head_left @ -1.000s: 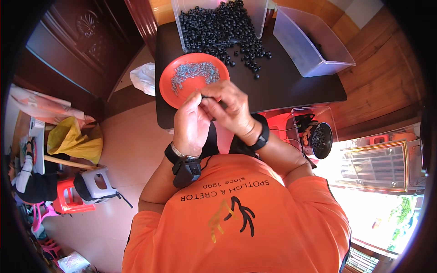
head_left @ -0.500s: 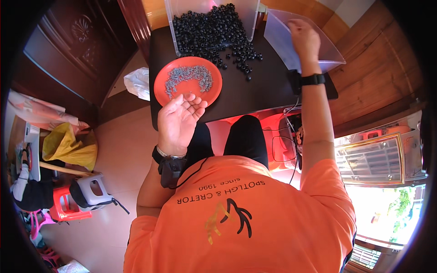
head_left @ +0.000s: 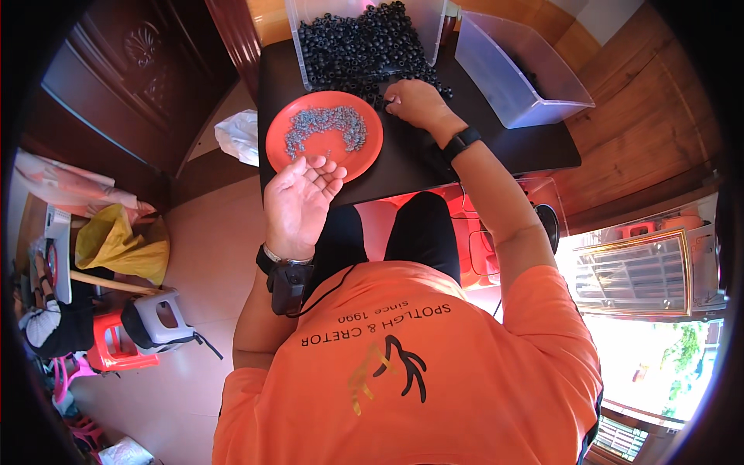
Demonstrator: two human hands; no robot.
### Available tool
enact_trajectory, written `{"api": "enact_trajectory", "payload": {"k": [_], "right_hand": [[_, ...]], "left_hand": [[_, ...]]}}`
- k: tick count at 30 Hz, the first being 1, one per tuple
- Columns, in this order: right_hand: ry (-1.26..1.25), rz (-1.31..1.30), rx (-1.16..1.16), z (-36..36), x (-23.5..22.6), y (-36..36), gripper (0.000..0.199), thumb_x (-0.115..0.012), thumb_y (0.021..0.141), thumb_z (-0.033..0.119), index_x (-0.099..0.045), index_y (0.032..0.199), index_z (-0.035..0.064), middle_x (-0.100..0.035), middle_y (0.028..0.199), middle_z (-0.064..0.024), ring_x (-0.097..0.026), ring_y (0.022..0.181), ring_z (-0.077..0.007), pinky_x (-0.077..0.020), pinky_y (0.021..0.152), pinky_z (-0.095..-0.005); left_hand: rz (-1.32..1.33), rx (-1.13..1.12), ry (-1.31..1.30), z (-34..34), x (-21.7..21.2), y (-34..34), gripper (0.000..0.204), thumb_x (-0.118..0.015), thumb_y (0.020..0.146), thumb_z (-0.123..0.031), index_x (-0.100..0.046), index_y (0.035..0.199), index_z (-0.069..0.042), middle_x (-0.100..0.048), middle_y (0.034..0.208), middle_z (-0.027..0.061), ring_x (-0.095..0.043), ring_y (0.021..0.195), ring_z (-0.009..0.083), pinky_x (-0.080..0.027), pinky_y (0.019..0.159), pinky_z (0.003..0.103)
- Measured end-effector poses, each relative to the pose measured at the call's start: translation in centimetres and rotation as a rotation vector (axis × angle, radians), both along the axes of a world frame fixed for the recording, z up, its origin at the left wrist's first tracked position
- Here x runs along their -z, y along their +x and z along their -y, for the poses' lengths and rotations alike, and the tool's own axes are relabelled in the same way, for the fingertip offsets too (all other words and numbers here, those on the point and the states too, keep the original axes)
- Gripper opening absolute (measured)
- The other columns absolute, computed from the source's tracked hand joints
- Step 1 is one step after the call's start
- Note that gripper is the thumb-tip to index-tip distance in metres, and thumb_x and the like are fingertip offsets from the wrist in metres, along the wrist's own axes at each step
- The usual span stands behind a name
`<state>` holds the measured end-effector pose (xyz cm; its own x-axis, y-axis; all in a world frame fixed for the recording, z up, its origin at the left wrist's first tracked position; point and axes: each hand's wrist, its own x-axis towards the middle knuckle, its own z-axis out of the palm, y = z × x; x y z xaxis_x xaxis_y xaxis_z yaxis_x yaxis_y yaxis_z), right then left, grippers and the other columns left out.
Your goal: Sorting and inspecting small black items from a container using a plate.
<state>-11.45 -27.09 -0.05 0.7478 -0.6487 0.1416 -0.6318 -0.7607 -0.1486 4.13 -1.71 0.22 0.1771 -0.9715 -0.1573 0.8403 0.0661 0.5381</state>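
My left hand is palm up over the near rim of an orange-red plate, fingers loosely curled and apart, with nothing clearly visible in it. Small grey metallic pieces lie in an arc on that plate. My right hand is at the near edge of a heap of small black ring-like pieces. Its thumb and fingers close around one black piece, partly hidden by the fingertips. The heap spills from a clear plastic box lying open toward me.
Right of the heap, a translucent bin stands on the dark table, with some black pieces inside. A white plastic bag lies left of the table. Stools, a yellow bag and another person's arm are at the far left.
My right hand has moved left from over the translucent bin to the black pieces, closing its fingers at one. My left hand stays nearly still by the plate.
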Motion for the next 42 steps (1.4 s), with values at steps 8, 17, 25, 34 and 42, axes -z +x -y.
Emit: {"api": "enact_trajectory", "payload": {"k": [8,17,25,34,42], "right_hand": [[0.630,0.705,-0.321,-8.1,-4.5,-0.9,0.019,-0.073,0.076,0.004,-0.068,0.094,0.0054,-0.063,0.089,0.0024,-0.057,0.084,-0.0069,-0.0465,0.075,-0.0224],[0.743,0.854,-0.398,-13.5,-3.6,0.1,0.020,-0.074,0.072,0.000,-0.066,0.089,0.0052,-0.063,0.095,-0.0010,-0.059,0.091,-0.0108,-0.0457,0.084,-0.0264],[0.649,0.843,-0.379,-14.6,-3.2,0.3,0.021,-0.075,0.072,0.001,-0.065,0.090,0.0050,-0.064,0.092,-0.0014,-0.060,0.089,-0.0120,-0.0468,0.083,-0.0272],[0.784,0.896,-0.365,-14.9,-2.8,0.4,0.026,-0.077,0.073,0.004,-0.065,0.096,0.0047,-0.064,0.094,-0.0003,-0.059,0.085,-0.0093,-0.0475,0.079,-0.0250],[0.550,0.767,-0.285,-11.4,-3.6,0.5,0.013,-0.067,0.081,0.007,-0.068,0.093,0.0034,-0.066,0.088,-0.0040,-0.062,0.079,-0.0114,-0.0478,0.071,-0.0255]], "left_hand": [[0.076,0.047,0.000,1.2,-0.5,-1.3,0.027,-0.048,0.094,-0.026,-0.057,0.097,-0.001,-0.061,0.096,0.0106,-0.060,0.093,0.0246,-0.045,0.085,0.034],[0.162,0.059,-0.020,0.7,-0.5,-2.5,0.024,-0.046,0.094,-0.026,-0.055,0.101,-0.005,-0.061,0.095,0.0070,-0.060,0.093,0.0194,-0.043,0.084,0.032],[0.108,0.069,-0.187,0.7,0.9,-2.2,0.021,-0.045,0.096,-0.020,-0.055,0.110,-0.008,-0.057,0.109,0.0020,-0.054,0.100,0.0138,-0.041,0.087,0.033],[0.073,0.111,-0.232,0.1,1.3,-1.6,0.024,-0.044,0.097,-0.020,-0.056,0.111,-0.006,-0.058,0.109,0.0046,-0.054,0.101,0.0159,-0.041,0.088,0.034],[0.001,0.031,-0.159,-1.6,1.9,1.8,0.027,-0.044,0.097,-0.024,-0.055,0.101,0.000,-0.058,0.102,0.0126,-0.056,0.100,0.0281,-0.044,0.088,0.037]]}}
